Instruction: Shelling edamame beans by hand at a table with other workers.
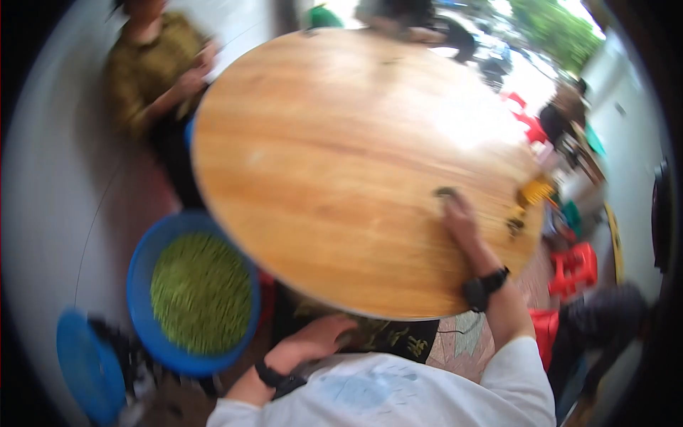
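A large round wooden table fills the middle of the view. My right hand reaches over its near right part, fingers bunched at a small dark green piece; motion blur hides its exact kind. My left hand is low in front of my body, just below the table's near edge, its fingers blurred and partly hidden. Dark cloth with gold marks and some greenish bits lie beside it. To the left stands a blue tub holding a heap of small green pods or beans.
A person in an olive top is at the far left; another person is beyond the table. A yellow item and small dark bits are by the table's right edge. Red stools and a bent-over person are at right.
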A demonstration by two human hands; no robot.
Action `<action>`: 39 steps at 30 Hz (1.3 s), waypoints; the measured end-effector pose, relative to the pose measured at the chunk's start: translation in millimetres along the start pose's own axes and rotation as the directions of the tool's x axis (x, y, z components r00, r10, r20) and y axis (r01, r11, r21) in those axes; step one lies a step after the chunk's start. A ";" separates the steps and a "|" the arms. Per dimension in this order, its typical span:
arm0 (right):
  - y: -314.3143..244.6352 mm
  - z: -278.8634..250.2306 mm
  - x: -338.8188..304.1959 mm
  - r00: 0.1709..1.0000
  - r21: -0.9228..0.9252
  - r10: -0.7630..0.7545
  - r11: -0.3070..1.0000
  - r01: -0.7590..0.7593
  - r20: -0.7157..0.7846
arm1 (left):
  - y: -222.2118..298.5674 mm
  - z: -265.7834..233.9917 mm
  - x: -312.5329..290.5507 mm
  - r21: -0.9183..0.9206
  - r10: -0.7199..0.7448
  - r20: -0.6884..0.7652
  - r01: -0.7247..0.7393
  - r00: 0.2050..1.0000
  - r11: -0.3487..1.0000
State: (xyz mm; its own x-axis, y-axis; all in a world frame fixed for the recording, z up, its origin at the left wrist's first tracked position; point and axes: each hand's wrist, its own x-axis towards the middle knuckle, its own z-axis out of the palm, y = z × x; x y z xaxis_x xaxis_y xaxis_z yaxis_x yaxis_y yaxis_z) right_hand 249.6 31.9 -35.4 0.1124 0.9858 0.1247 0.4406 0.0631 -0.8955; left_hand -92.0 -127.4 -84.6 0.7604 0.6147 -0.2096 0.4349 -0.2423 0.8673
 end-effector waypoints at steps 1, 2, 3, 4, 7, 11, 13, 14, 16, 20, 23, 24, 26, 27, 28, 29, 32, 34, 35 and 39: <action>-32.2 -1.9 -1.5 0.999 -0.055 -0.009 0.998 0.011 0.049 | 5.6 -5.9 7.6 0.038 0.085 0.138 -0.091 0.987 0.995; -43.0 -6.8 -5.3 0.996 -0.041 0.039 0.999 -0.036 0.080 | 8.8 -12.0 11.5 0.065 0.136 0.269 -0.159 0.953 0.985; -32.9 -16.6 -2.3 0.997 -0.116 -0.029 0.993 0.037 0.068 | 25.1 -24.7 16.8 -0.040 0.219 0.335 -0.219 0.916 0.975; -20.8 -24.4 0.6 0.998 -0.156 -0.040 0.987 0.046 0.042 | 45.8 -40.1 21.9 -0.153 0.297 0.389 -0.257 0.872 0.954; -16.1 -19.9 -3.0 0.987 -0.203 -0.161 0.967 0.154 -0.019 | 96.5 -91.0 14.0 -0.314 0.341 0.312 -0.242 0.887 0.918; -62.3 -3.3 -19.3 0.967 -0.250 -0.104 0.955 0.163 0.235 | 105.6 -109.9 41.6 0.382 0.351 -0.441 -0.181 0.826 0.906; -71.1 1.7 -21.3 0.958 -0.386 -0.217 0.880 0.276 0.189 | 104.6 -109.2 62.6 0.627 0.346 -0.505 0.061 0.791 0.777; -69.3 5.4 -21.7 0.959 -0.373 -0.213 0.888 0.269 0.186 | 104.3 -111.4 69.1 0.619 0.329 -0.354 -0.045 0.876 0.784; -64.3 11.7 -24.6 0.965 -0.484 -0.122 0.846 0.224 0.234 | 105.5 -114.1 77.7 0.538 0.293 -0.020 -0.237 0.956 0.809; -72.5 6.5 -28.3 0.973 -0.467 -0.221 0.854 0.229 0.073 | 122.0 -111.8 91.1 0.115 0.331 -0.177 -0.314 0.927 0.942; -62.8 -0.1 -29.2 0.974 -0.666 -0.097 0.716 0.211 0.205 | 127.9 -115.9 113.9 0.209 0.400 -0.289 -0.351 0.869 0.913; -65.2 0.6 -34.3 0.955 -0.622 -0.130 0.734 0.273 0.266 | 132.8 -117.1 119.1 0.183 0.366 -0.289 -0.324 0.885 0.928; -75.6 2.6 -34.2 0.957 -0.592 -0.129 0.761 0.264 0.261 | 141.6 -117.5 129.3 0.211 0.375 -0.281 -0.324 0.884 0.922; -77.7 3.7 -33.2 0.958 -0.566 -0.130 0.783 0.258 0.257 | 144.5 -117.3 135.1 0.216 0.387 -0.291 -0.334 0.875 0.918; -74.9 2.3 -29.2 0.975 -0.564 -0.088 0.803 0.192 0.205 | 146.9 -117.4 140.7 0.220 0.400 -0.301 -0.345 0.866 0.913; -70.0 0.7 -26.1 0.976 -0.561 -0.087 0.807 0.187 0.200 | 142.7 -117.7 149.4 0.201 0.370 -0.315 -0.320 0.874 0.926; -53.3 -1.0 -19.0 0.972 -0.440 -0.157 0.871 0.220 0.174 | 136.3 -112.4 162.5 0.207 0.353 -0.321 -0.299 0.879 0.931; -46.1 -1.2 -15.0 0.958 -0.261 -0.270 0.922 0.285 0.092 | 136.4 -109.9 167.7 0.232 0.386 -0.300 -0.325 0.872 0.917; -45.5 -0.9 -14.5 0.958 -0.258 -0.270 0.923 0.285 0.092 | 135.7 -109.9 168.7 0.257 0.416 -0.283 -0.350 0.864 0.901; -51.3 -0.8 -13.6 0.961 -0.275 -0.222 0.925 0.261 0.167 | 111.7 -112.0 175.5 0.232 0.390 -0.272 -0.334 0.880 0.914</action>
State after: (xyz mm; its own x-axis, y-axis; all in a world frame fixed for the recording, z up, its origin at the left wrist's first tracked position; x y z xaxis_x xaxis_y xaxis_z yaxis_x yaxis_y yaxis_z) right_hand 226.2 15.1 9.1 -0.1382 0.9591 0.2471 0.6817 0.2731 -0.6788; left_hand 36.0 37.5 26.1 0.7075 0.6503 0.2768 0.2556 -0.6005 0.7577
